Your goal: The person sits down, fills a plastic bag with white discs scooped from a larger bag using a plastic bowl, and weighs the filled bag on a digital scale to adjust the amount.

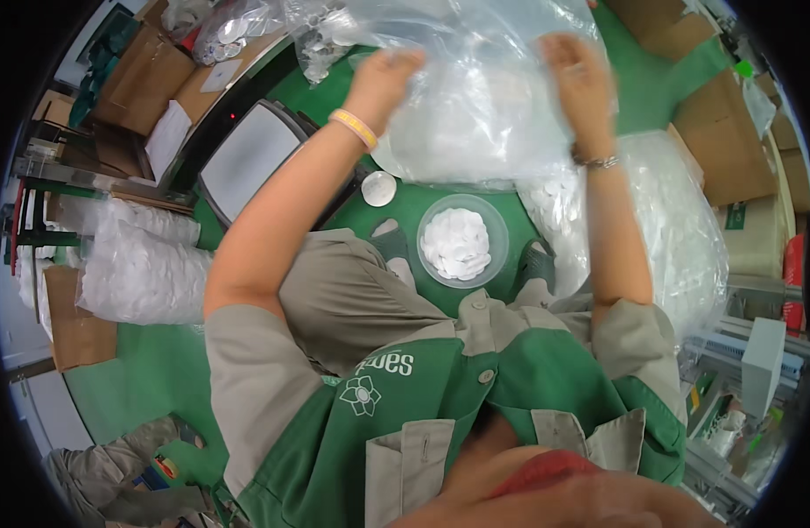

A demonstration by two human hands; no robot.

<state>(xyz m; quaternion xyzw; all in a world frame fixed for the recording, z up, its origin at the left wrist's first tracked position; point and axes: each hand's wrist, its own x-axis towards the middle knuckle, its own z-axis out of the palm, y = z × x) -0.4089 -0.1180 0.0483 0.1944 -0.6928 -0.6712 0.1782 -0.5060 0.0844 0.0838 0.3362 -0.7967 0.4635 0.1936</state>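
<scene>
Both hands, left hand (380,77) and right hand (578,72), grip a clear bag (475,106) of white discs above the bowl (462,240); tipping likely needs steadiness.

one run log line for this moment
left hand gripping clear plastic bag | right hand gripping bag | bowl of white discs below

Bag (475,106): top cut off by upper edge. Fingertips of both hands buried in its plastic; grip unclear. Contents blurred white mass. Tabletop (405,207) mostly covered. Second bag (678,229) contents indistinct.
</scene>
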